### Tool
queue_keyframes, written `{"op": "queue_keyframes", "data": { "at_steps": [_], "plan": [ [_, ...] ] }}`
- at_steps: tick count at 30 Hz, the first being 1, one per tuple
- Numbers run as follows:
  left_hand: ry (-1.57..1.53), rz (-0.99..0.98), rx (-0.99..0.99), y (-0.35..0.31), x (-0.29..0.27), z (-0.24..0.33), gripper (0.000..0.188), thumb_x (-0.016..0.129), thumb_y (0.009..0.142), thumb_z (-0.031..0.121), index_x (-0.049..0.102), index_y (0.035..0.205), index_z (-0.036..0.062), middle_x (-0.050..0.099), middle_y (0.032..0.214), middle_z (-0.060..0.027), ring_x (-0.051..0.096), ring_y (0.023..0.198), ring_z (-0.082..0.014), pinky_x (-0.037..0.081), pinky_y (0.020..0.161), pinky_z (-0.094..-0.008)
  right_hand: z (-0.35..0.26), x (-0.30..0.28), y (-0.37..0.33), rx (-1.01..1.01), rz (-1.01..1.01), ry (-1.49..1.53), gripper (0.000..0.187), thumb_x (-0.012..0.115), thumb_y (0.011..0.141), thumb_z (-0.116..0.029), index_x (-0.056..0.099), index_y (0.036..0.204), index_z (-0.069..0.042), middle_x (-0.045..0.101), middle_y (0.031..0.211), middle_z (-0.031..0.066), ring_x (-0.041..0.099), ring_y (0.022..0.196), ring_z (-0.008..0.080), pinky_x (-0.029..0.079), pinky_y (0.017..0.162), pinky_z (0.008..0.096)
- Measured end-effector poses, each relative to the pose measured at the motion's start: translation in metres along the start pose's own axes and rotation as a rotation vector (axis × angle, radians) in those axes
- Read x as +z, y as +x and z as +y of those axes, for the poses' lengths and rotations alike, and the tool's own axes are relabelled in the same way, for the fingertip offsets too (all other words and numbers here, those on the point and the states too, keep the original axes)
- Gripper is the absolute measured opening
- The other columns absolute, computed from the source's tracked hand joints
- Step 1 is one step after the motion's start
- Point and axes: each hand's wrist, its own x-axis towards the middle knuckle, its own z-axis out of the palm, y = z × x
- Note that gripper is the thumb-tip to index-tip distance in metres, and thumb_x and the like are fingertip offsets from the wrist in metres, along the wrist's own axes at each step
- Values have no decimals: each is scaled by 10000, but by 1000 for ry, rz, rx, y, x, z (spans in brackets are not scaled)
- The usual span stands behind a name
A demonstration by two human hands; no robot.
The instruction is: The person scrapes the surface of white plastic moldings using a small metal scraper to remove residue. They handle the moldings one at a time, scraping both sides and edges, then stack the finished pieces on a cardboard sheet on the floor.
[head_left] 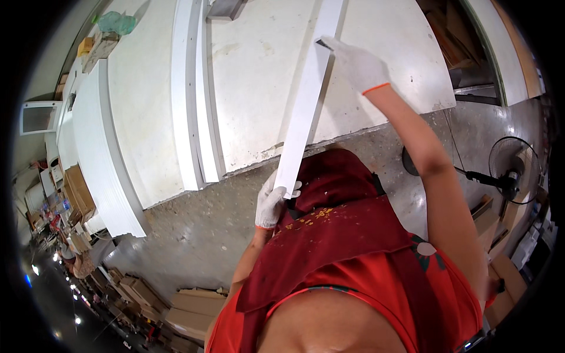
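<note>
A long white strip (302, 112) runs across the white worktable (250, 100), its near end reaching past the table edge toward my apron. My left hand (269, 206), in a white knitted glove, is closed around that near end with fingers on its edge. Farther up the strip is my right hand (360, 66), gloved in white with an orange cuff. Its fingers are pinched on a small dark flat piece (322, 44) resting against the strip's face. Whether the piece is a blade or an abrasive pad is too small to tell.
Two more white strips (187, 106) lie left of mine, with a wider ridged white panel (112, 147) beyond them. A grey block (225, 8) and a green plastic bottle (116, 23) sit farther back. A standing fan (512, 170) is at right; cardboard boxes (194, 309) are at lower left.
</note>
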Motion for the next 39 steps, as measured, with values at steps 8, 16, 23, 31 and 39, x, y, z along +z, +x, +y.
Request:
{"op": "queue_keyframes", "data": {
  "at_steps": [8,16,23,31,39],
  "plan": [
    [52,-9,-3,0,-7,1,652,602,853,206,400,1409,-69,613,1230,-176,655,1035,-258,557,848,-365,-97,28,-101,-218,-332,73,467,448,914,-148,513,1357,-281,673,878,155,683,746,330,544,680,472],
    [271,124,-25,13,20,22,451,469,1003,291,511,1300,-45,667,879,-118,642,742,-188,527,713,-305,26,7,21,4,-2,2,569,407,925,-125,354,1486,-200,567,1346,121,639,1085,311,523,921,390],
    [266,-15,-27,8,1,12,378,384,1047,305,604,1050,-2,609,756,-30,575,577,-129,464,530,-272,-115,11,-113,-375,-92,258,407,449,936,-197,543,1328,-253,649,886,104,672,762,290,545,622,402],
    [43,-113,-93,14,-44,-30,407,402,1047,335,596,1136,-12,589,763,-9,555,618,-106,418,514,-243,-120,19,-102,-412,-329,162,488,530,880,-177,516,1342,-331,672,924,110,683,692,296,536,558,420],
    [-524,-213,-246,14,-75,-54,445,359,1045,287,556,1257,-51,657,826,-66,609,664,-200,472,580,-309,34,-9,87,-170,140,52,440,379,974,-203,533,1357,-356,706,953,134,679,808,356,543,709,452]
  ]
}}
